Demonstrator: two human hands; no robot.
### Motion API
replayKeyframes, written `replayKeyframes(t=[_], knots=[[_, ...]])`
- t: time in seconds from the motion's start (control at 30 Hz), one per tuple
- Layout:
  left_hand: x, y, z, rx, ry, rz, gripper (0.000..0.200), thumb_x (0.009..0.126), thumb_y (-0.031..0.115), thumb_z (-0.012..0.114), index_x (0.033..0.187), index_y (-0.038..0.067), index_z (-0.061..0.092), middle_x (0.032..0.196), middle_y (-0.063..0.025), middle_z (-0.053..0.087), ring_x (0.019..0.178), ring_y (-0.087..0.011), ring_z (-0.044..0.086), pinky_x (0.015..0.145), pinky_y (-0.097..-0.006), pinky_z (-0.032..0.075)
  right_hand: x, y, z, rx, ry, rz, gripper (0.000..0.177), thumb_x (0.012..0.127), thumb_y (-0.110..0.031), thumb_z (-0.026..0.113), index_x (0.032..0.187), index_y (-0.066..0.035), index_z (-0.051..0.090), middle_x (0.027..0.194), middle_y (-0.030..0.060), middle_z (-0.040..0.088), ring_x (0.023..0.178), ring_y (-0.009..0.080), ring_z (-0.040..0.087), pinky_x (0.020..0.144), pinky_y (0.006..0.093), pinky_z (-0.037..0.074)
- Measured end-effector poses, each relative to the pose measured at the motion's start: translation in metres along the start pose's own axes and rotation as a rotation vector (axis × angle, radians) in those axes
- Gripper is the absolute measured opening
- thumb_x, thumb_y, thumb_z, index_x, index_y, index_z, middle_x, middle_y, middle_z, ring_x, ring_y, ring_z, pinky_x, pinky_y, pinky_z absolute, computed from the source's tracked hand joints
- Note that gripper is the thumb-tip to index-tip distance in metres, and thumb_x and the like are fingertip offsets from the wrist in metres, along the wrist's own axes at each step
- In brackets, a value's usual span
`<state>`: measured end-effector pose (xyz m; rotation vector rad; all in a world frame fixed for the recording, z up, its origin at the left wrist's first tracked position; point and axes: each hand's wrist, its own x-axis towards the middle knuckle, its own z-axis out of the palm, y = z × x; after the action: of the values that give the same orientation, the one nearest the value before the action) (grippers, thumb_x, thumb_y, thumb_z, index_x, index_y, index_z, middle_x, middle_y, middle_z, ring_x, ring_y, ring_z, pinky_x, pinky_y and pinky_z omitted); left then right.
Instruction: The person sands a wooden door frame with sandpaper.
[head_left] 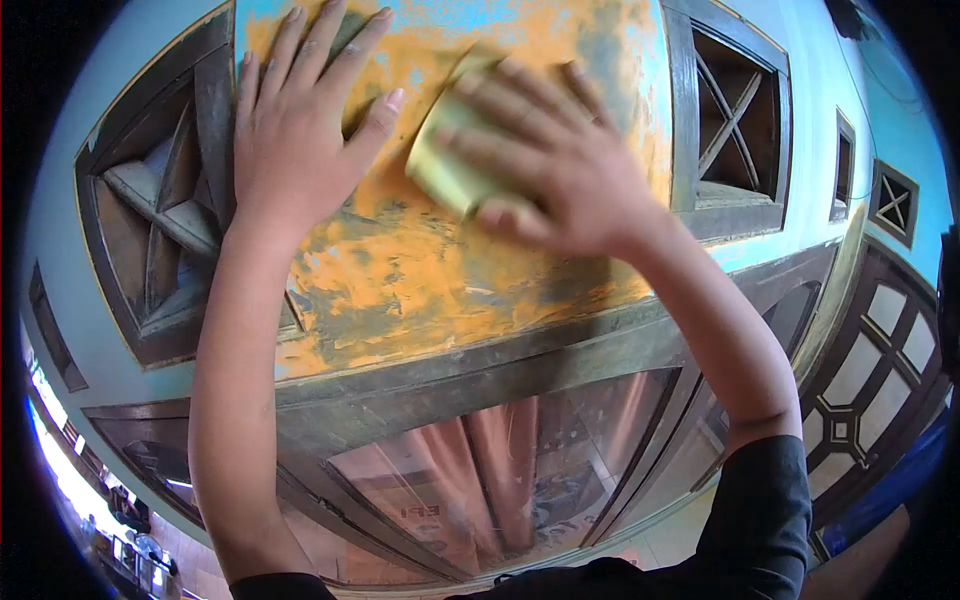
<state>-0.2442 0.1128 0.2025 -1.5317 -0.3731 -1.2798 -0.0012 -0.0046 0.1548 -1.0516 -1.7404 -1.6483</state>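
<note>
My left hand lies flat on the wall with its fingers spread, and nothing is in it. Under it and to its right, the wall patch is coated in uneven orange and grey-brown, with bits of blue paint showing. My right hand, smeared by motion, presses a yellow-green sheet of sandpaper against this patch. The sheet's left edge curls slightly off the wall. Fingers and palm cover its right part.
Wooden-framed vents with crossed slats flank the patch, one left and one right. Below runs a dark wooden beam above a glass window with pinkish curtains. A panelled door stands far right.
</note>
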Motion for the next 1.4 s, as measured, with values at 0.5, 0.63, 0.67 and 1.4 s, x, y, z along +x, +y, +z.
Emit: replayKeyframes(t=[0.5,0.63,0.67,1.4], knots=[[0.012,0.030,-0.042,-0.067,-0.294,-0.220,0.066,0.099,0.044,0.054,0.157,0.016,0.040,0.169,-0.0116,0.021,0.158,-0.0333,0.012,0.128,-0.0516,0.006,-0.006,-0.007,-0.001,-0.066,-0.056,0.043,0.093,0.080,-0.094,0.038,0.156,-0.040,0.041,0.166,0.0064,0.032,0.155,0.0378,0.022,0.120,0.0720,0.009],[0.008,0.010,-0.026,-0.035,-0.276,-0.129,0.066,0.099,0.045,0.053,0.157,0.016,0.040,0.169,-0.0120,0.022,0.157,-0.0337,0.013,0.128,-0.0520,0.007,0.018,0.043,0.006,0.020,0.145,0.163,0.075,0.088,-0.063,0.061,0.154,-0.032,0.047,0.163,0.0111,0.037,0.153,0.0390,0.027,0.122,0.0652,0.016],[0.006,0.013,-0.026,-0.042,-0.266,-0.145,0.066,0.099,0.045,0.052,0.157,0.016,0.040,0.169,-0.0122,0.022,0.157,-0.0339,0.013,0.128,-0.0521,0.007,0.020,0.053,0.010,0.006,0.188,0.165,0.072,0.088,-0.057,0.065,0.154,-0.033,0.047,0.164,0.0104,0.036,0.152,0.0381,0.028,0.123,0.0631,0.017],[-0.066,0.041,-0.035,-0.170,-0.265,-0.009,0.066,0.096,0.047,0.054,0.158,0.026,0.041,0.167,-0.0100,0.029,0.154,-0.0398,0.024,0.122,-0.0616,0.018,0.076,0.016,0.005,-0.170,0.080,0.374,0.079,0.098,-0.058,0.051,0.162,-0.018,0.028,0.170,0.0141,0.019,0.158,0.0324,0.010,0.126,0.0591,0.004]])
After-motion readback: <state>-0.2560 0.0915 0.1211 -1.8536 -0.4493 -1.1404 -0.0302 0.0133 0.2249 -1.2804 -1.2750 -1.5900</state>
